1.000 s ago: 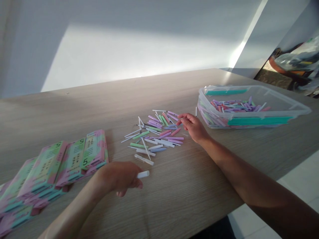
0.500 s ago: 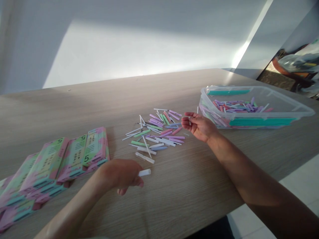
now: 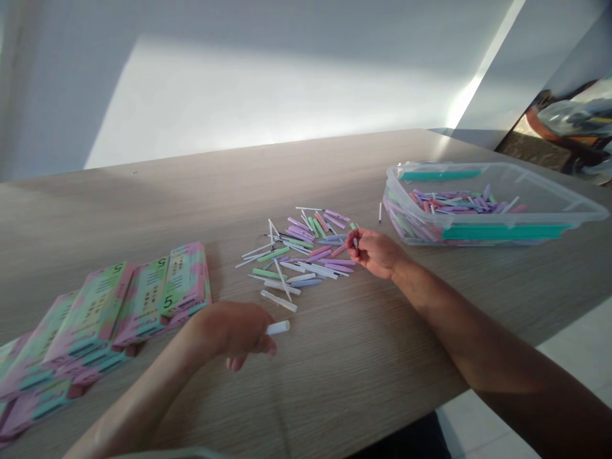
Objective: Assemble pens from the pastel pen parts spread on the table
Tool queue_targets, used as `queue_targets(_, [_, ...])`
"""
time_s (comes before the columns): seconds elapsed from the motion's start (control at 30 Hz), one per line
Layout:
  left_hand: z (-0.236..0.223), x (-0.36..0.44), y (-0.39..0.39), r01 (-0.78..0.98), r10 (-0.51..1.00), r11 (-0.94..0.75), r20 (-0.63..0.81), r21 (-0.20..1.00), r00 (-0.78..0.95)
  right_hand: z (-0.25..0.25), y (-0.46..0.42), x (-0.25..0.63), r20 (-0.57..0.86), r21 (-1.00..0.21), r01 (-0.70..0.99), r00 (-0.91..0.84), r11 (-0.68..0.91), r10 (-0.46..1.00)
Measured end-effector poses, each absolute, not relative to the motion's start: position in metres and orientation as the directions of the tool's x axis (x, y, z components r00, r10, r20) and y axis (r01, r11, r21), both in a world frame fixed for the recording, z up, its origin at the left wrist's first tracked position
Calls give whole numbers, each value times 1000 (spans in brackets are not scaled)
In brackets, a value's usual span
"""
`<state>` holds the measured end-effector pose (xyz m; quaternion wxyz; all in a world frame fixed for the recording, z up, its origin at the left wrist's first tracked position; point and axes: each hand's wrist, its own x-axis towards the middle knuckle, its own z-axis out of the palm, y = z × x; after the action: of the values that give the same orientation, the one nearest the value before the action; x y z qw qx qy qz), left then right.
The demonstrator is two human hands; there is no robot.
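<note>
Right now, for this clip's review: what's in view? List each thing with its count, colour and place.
Wooden table: one, light brown, under everything.
Printed boxes: several, pink and green, in an overlapping row at left.
Clear plastic tub: one, teal strips, at right.
Slim plastic pieces: many, pastel mixed colours, loose mid-table, more in the tub.
White stick: one, beside the tub.
White tube: one, in the left hand.
Small white piece: one, pinched in the right hand.
Left hand: one, near the boxes.
Right hand: one, beside the pieces.

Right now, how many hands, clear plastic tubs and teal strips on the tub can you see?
Left hand, right hand: 2
Clear plastic tub: 1
Front teal strip, back teal strip: 2
Total: 5
</note>
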<state>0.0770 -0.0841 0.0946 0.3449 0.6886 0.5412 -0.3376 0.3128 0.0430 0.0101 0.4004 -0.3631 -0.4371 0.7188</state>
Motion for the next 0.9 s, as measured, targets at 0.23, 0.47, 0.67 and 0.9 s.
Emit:
queue_targets(0.23, [92,74,-84,976,510,-172,-836,134,204,10,30,304,-193,-902,-237,-528,-362,827])
queue_targets(0.47, [89,72,-83,980,526,-116,-827,160,197,13,26,303,-69,-993,112,-416,-24,907])
queue_targets(0.67, [89,71,-83,978,502,-142,-841,150,202,4,9,298,-117,-896,396,-651,203,750])
queue_targets(0.9, [87,69,-83,977,513,-130,-831,172,214,4,10,307,144,-509,607,-639,610,756])
